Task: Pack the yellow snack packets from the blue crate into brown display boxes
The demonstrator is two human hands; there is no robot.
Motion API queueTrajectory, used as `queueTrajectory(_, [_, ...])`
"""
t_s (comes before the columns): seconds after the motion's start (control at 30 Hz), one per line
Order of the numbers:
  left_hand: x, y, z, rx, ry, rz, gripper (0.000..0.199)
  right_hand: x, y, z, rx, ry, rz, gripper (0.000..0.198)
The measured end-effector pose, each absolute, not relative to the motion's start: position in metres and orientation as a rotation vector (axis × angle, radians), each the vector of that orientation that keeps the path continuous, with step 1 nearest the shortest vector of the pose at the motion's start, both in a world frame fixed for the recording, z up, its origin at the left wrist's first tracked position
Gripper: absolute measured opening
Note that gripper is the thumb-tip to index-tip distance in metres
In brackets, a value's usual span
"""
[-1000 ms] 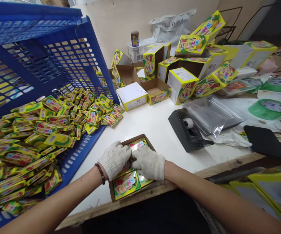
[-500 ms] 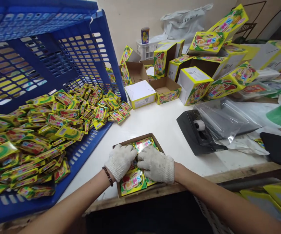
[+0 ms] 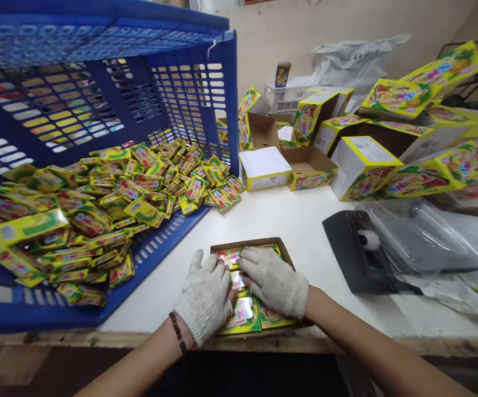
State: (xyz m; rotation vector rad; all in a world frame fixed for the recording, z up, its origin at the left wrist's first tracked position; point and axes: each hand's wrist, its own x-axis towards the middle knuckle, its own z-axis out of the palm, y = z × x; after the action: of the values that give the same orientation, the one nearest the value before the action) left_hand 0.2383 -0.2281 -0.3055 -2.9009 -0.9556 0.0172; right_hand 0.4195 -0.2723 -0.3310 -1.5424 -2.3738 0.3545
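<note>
A shallow cardboard box (image 3: 287, 253) lies near the table's front edge, filled with small yellow-green candy packs (image 3: 243, 315) laid flat. My left hand (image 3: 206, 295), in a white knit glove, rests over the box's left side with its fingers stretched out and slightly apart; its fingertips touch the packs. My right hand (image 3: 272, 280), gloved the same way, lies across the packs from the right, fingers extended flat. Neither hand is lifting anything. Both hands cover part of the packs between them.
On the left a tipped blue plastic crate (image 3: 229, 105) holds a heap of similar packs (image 3: 115, 204). Open printed cartons (image 3: 367, 165) crowd the back. To the right are a black tape dispenser (image 3: 363, 259) and clear plastic bags (image 3: 425, 242).
The camera view has shifted, so the scene sits further right. My left hand has moved towards the box's left edge and spread its fingers. My right hand's fingers have straightened over the packs.
</note>
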Motion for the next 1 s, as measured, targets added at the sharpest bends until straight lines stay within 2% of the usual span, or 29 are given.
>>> queueTrajectory(0.13, [0.234, -0.224, -0.307, -3.05, -0.955, -0.037, 0.015, 0.412, -0.268, -0.347, -1.524, -2.575, 0.307, 0.07])
queueTrajectory(0.33, [0.206, -0.231, -0.323, -3.079, -1.097, -0.833, 0.02, 0.402, -0.27, -0.354, -1.534, -2.547, 0.266, 0.074])
queueTrajectory(0.4, [0.194, -0.219, -0.33, -2.899, -1.291, -0.943, 0.021, 0.391, -0.264, -0.349, -1.498, -2.578, 0.315, 0.073])
queueTrajectory(0.5, [0.171, -0.176, -0.33, -2.576, -1.501, -0.803, 0.026, 0.374, -0.254, -0.35, -1.565, -2.58, 0.407, 0.073])
queueTrajectory(0.63, [0.141, -0.096, -0.306, -2.245, -1.71, -0.491, 0.052, 0.362, -0.248, -0.358, -1.681, -2.54, 0.476, 0.076])
queueTrajectory(0.73, [0.129, -0.049, -0.291, -2.163, -1.917, -0.513, 0.063, 0.36, -0.25, -0.359, -1.711, -2.527, 0.536, 0.076])
queueTrajectory(0.9, [0.136, -0.045, -0.305, -2.294, -1.885, -0.692, 0.029, 0.358, -0.255, -0.359, -1.761, -2.459, 0.479, 0.075])
queueTrajectory(1.0, [0.143, -0.086, -0.319, -2.424, -1.728, -0.832, 0.026, 0.36, -0.254, -0.361, -1.712, -2.418, 0.415, 0.074])
